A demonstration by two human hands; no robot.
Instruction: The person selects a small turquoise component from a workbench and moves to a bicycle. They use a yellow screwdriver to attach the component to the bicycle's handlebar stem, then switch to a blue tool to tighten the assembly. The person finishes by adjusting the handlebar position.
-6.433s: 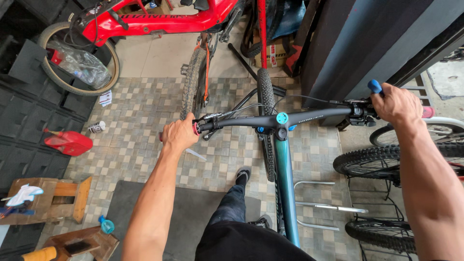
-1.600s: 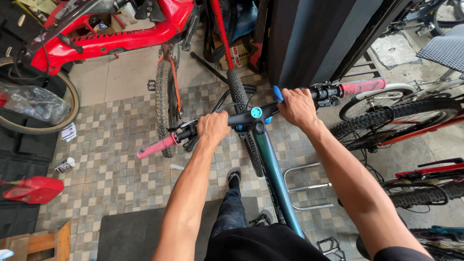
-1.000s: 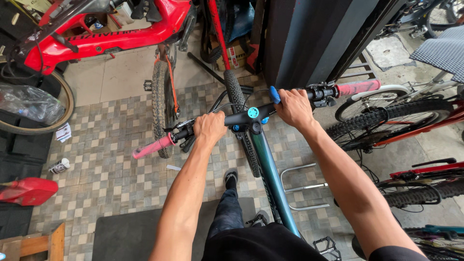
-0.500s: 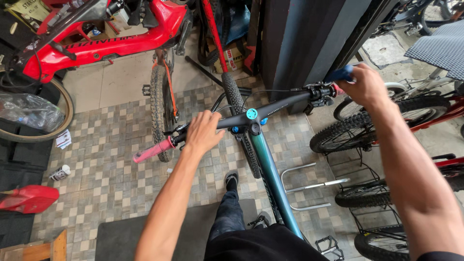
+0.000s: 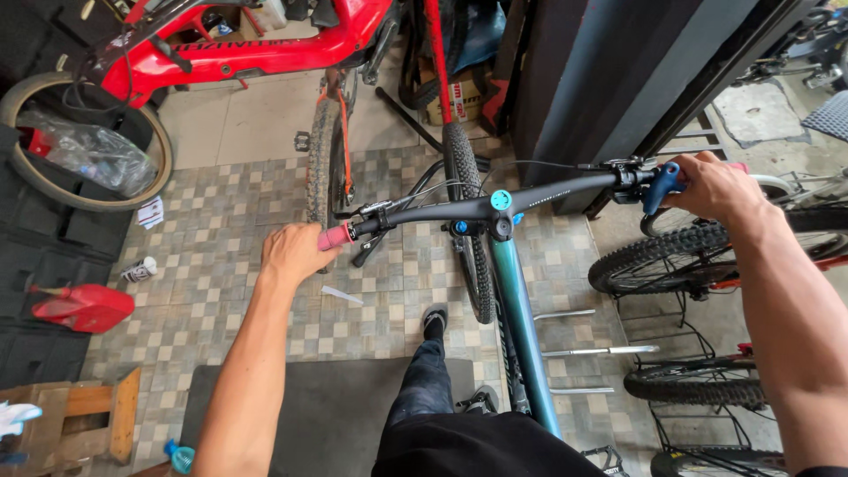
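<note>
Handlebar point(image 5: 495, 205) grips clasped by both hands, left point(image 5: 296, 252), right point(image 5: 711, 185)

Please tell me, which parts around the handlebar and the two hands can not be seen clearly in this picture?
- Left grip, head view: mostly covered by the left hand; only its pink inner end shows.
- Right grip, head view: hidden under the right hand.
- Front tyre, head view: partly hidden behind the handlebar and stem.
- Bike frame, head view: its lower end is hidden behind the person's body.

Bare forearms, dark jeans point(image 5: 430, 389), black top point(image 5: 477, 446), black shoe point(image 5: 434, 320) with pale sole.
</note>
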